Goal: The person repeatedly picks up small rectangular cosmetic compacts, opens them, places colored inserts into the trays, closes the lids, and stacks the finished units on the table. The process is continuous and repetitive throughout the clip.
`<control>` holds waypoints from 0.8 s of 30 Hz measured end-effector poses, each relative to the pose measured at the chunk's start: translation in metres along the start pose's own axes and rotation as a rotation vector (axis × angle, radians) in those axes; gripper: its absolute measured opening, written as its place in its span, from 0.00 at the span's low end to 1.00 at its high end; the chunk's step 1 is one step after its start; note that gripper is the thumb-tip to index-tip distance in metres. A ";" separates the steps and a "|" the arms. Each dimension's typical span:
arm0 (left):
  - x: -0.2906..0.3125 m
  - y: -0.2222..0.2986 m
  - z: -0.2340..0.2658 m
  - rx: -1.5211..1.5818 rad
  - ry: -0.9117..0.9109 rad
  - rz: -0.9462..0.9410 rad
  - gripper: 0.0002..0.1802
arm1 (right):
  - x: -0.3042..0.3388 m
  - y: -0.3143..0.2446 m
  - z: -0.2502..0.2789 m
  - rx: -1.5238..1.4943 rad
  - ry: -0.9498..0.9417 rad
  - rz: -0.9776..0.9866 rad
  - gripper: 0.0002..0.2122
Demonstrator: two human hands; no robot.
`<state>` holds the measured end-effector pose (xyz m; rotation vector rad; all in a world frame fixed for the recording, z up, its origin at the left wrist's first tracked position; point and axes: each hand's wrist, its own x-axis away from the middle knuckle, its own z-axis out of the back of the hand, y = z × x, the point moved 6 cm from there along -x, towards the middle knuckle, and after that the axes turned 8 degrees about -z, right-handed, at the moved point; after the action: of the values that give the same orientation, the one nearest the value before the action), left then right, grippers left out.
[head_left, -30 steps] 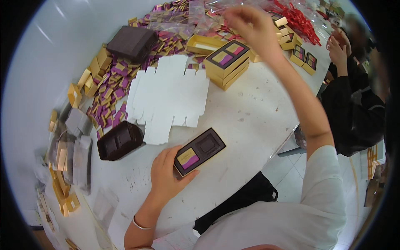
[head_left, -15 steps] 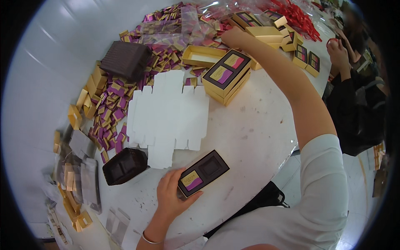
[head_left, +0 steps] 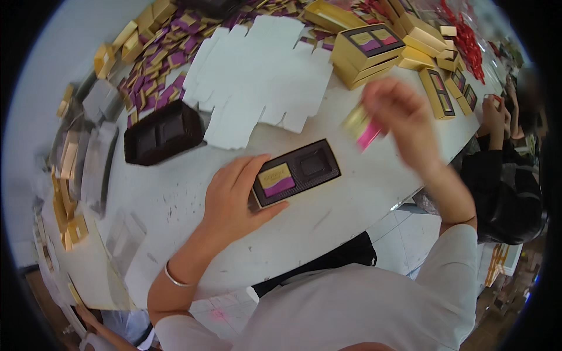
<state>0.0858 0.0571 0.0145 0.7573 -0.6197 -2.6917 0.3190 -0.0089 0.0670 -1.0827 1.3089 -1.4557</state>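
Though blurry, packet [head_left: 362, 128] in right hand [head_left: 405, 114]

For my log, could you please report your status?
Left hand holding two-compartment box, right compartment unfilled. Right hand holding gold-and-pink packet, apart from box. Nothing visible between packet and box.

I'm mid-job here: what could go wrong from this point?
The pink-and-gold piece might slip, since the right hand pinches it near one end. The two-cell box could swivel if bumped at its empty cell, because the left hand grips only the opposite end.
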 end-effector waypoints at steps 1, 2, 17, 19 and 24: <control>0.001 0.000 0.001 -0.006 0.008 -0.001 0.37 | 0.011 0.019 -0.029 -0.028 0.010 -0.082 0.07; 0.001 0.001 0.002 -0.015 0.024 -0.013 0.37 | 0.016 0.034 -0.047 -0.201 -0.073 -0.137 0.07; 0.008 0.002 0.000 -0.038 0.004 0.007 0.37 | 0.036 0.039 -0.053 0.723 -0.266 0.402 0.16; 0.008 0.002 0.000 -0.035 0.002 0.000 0.37 | 0.029 0.034 -0.055 0.661 -0.228 0.306 0.14; 0.007 0.004 0.000 -0.009 0.008 -0.006 0.36 | 0.010 0.062 -0.055 0.210 -0.208 0.000 0.10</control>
<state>0.0810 0.0513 0.0131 0.7680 -0.6040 -2.6940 0.2660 -0.0096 0.0022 -1.0617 0.9874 -1.4045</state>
